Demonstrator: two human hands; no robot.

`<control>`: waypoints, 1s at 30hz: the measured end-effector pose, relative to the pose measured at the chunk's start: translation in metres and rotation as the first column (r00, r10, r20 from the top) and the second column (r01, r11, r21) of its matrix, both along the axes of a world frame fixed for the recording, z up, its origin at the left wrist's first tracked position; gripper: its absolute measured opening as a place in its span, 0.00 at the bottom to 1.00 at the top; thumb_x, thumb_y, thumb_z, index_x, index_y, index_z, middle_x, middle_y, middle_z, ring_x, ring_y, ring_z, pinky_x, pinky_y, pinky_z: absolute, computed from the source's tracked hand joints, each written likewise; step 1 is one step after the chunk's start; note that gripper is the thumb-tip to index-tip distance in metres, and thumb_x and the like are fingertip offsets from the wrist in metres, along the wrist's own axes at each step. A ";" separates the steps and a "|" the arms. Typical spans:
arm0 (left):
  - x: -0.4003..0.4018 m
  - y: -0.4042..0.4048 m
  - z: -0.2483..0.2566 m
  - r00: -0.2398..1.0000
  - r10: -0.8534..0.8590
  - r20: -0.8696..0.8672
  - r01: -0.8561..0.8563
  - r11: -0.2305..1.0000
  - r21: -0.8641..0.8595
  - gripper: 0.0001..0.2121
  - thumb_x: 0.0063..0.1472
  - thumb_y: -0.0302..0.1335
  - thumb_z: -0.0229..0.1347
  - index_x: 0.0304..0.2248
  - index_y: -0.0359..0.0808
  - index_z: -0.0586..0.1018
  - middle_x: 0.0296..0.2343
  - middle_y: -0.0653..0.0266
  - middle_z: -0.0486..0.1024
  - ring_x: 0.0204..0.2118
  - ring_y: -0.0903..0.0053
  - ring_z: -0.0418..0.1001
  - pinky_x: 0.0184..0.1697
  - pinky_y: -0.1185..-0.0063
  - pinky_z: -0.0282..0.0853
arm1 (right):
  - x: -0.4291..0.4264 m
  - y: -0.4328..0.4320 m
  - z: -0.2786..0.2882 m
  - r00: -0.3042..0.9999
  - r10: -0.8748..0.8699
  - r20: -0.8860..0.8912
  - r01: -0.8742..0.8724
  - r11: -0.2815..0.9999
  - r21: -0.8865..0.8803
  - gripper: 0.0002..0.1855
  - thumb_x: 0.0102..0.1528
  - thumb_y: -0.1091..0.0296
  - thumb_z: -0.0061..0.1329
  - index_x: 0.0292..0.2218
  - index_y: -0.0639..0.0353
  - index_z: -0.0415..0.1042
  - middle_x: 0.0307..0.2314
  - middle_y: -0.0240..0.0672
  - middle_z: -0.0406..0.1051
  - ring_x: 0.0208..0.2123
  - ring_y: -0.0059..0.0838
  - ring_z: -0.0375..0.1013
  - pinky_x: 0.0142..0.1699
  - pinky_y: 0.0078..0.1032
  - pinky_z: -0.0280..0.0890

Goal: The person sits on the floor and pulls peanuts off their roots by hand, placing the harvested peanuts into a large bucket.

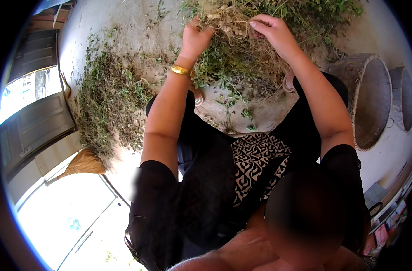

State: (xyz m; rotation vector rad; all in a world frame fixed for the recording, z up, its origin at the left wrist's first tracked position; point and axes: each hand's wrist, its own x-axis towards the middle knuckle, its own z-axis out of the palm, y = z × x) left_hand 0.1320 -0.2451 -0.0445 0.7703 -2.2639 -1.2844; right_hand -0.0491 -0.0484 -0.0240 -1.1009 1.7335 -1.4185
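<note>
A bunch of pulled peanut plants [228, 25], with dry tan roots and several pale pods, is held up at the top of the view. My left hand [197, 34], with a gold bracelet at the wrist, grips the bunch from the left. On the other side my right hand [268, 27] pinches a thin root strand between thumb and fingertips; whether a pod is in that pinch I cannot tell. Below and behind the bunch lies a heap of leafy peanut plants [233, 64], partly hidden by the bunch.
A second pile of plants [104, 98] spreads over the floor [131, 17] to my left. Two woven baskets [372, 101] [403, 98] lie tipped on their sides at right. A straw broom [85, 163] is by the bright doorway. My sandalled foot [198, 97] is close to the heap.
</note>
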 end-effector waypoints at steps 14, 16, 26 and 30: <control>0.015 0.001 0.019 0.990 0.016 0.140 -0.014 1.000 -0.017 0.09 0.48 0.28 0.58 0.29 0.31 0.79 0.19 0.65 0.75 0.18 0.83 0.67 0.22 0.81 0.64 | -0.026 -0.014 -0.043 0.959 -0.224 -0.175 0.268 0.920 0.286 0.11 0.59 0.64 0.46 0.36 0.62 0.75 0.15 0.29 0.64 0.15 0.19 0.60 0.23 0.26 0.58; 0.022 -0.008 0.011 0.995 0.093 0.042 -0.098 0.985 0.143 0.08 0.47 0.27 0.57 0.26 0.29 0.78 0.17 0.66 0.74 0.17 0.82 0.66 0.21 0.81 0.62 | -0.031 -0.012 -0.046 0.950 -0.219 -0.225 0.279 0.916 0.289 0.12 0.58 0.64 0.46 0.36 0.63 0.75 0.15 0.31 0.66 0.15 0.21 0.62 0.23 0.27 0.61; 0.065 -0.041 -0.025 0.998 -0.058 -0.008 0.058 0.979 0.194 0.06 0.49 0.19 0.51 0.28 0.29 0.77 0.26 0.65 0.75 0.27 0.81 0.70 0.30 0.82 0.65 | -0.038 -0.014 -0.059 0.967 -0.215 -0.136 0.250 0.899 0.360 0.13 0.58 0.63 0.46 0.37 0.64 0.75 0.18 0.35 0.68 0.16 0.24 0.67 0.24 0.30 0.65; 0.069 -0.044 -0.027 0.992 0.054 -0.116 0.016 0.843 0.538 0.06 0.50 0.18 0.50 0.27 0.30 0.77 0.28 0.64 0.76 0.30 0.80 0.72 0.33 0.81 0.66 | -0.031 -0.017 -0.047 0.959 -0.152 -0.238 0.242 0.877 0.415 0.12 0.58 0.64 0.46 0.38 0.63 0.74 0.23 0.38 0.72 0.23 0.28 0.73 0.29 0.29 0.69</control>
